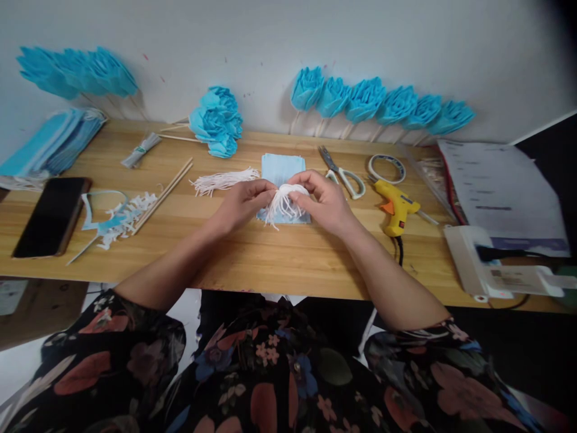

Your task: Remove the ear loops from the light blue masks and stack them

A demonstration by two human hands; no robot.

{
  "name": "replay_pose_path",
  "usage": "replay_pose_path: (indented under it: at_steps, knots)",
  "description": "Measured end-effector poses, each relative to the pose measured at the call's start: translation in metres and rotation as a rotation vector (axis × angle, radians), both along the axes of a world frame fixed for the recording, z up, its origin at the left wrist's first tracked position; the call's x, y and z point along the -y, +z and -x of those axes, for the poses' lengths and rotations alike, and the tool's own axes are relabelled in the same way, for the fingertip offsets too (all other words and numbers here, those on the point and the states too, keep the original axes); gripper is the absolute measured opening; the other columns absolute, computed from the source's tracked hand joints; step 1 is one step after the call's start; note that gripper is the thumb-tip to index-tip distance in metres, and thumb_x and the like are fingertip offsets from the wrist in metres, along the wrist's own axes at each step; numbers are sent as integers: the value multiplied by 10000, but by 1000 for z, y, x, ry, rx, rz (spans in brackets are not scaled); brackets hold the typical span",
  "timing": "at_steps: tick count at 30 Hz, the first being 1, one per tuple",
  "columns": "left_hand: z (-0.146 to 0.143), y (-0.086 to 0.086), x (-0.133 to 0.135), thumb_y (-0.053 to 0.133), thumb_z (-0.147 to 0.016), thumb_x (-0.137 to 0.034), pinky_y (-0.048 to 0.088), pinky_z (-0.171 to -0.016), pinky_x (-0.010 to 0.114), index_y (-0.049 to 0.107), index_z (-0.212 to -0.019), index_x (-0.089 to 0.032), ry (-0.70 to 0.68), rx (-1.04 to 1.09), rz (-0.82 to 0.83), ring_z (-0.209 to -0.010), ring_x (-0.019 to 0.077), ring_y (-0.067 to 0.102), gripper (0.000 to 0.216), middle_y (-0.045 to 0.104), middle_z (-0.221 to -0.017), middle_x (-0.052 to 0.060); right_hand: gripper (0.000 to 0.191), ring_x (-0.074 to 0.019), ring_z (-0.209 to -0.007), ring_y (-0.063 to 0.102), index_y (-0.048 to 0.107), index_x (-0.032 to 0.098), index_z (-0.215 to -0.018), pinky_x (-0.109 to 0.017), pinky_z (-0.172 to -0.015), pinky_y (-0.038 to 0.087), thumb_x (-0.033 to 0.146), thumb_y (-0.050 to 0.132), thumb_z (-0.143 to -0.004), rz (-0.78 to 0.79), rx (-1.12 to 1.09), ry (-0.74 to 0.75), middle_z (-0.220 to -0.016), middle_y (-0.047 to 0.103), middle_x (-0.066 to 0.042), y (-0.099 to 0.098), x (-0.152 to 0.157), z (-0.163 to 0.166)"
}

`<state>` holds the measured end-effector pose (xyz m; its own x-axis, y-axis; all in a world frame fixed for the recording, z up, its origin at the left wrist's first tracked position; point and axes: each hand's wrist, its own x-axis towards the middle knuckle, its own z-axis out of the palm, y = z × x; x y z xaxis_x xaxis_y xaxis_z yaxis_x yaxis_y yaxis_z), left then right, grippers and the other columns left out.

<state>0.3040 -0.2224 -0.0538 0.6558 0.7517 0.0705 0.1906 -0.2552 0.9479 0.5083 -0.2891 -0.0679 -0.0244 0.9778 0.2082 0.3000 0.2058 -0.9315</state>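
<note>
Between my two hands is a bundle of white elastic cords (285, 201), bent over at the top with loose ends fanning down. My left hand (247, 203) pinches the bundle from the left, thumb and fingertips together. From the other side my right hand (325, 201) grips its rounded end. Beneath the cords a flat piece of light blue mask fabric (283, 167) lies on the table, partly covered by my hands. A second bunch of white cords (223, 180) rests just left of it. Scissors with white handles (343, 173) lie beyond my right hand.
On the right are a yellow glue gun (395, 207), a tape roll (386, 168) and a white power strip (478, 264). Blue fabric flowers (365, 99) lean against the wall. To the left lie a phone (51, 216), stacked masks (58, 141), wooden sticks (164, 193) and twist ties (140, 149).
</note>
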Motion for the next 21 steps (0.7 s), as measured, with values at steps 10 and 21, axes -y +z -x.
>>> replay_pose_path:
  at_steps: [10, 21]
  knots:
    - [-1, -1, 0, 698, -852, -511, 429, -662, 277, 706, -856, -167, -21, -47, -102, -729, 150, 563, 343, 686, -800, 31, 153, -177, -816, 665, 767, 238, -943, -315, -752, 502, 372, 712, -894, -143, 200, -115, -918, 777, -6, 13, 6, 5]
    - [3, 0, 1, 618, -954, -456, 459, -715, 278, 721, -890, -160, -154, 24, 41, -741, 137, 582, 319, 685, -809, 28, 297, -133, -641, 601, 764, 217, -914, -268, -592, 441, 467, 611, -962, -73, 84, -156, -710, 705, 12, 7, 2, 0]
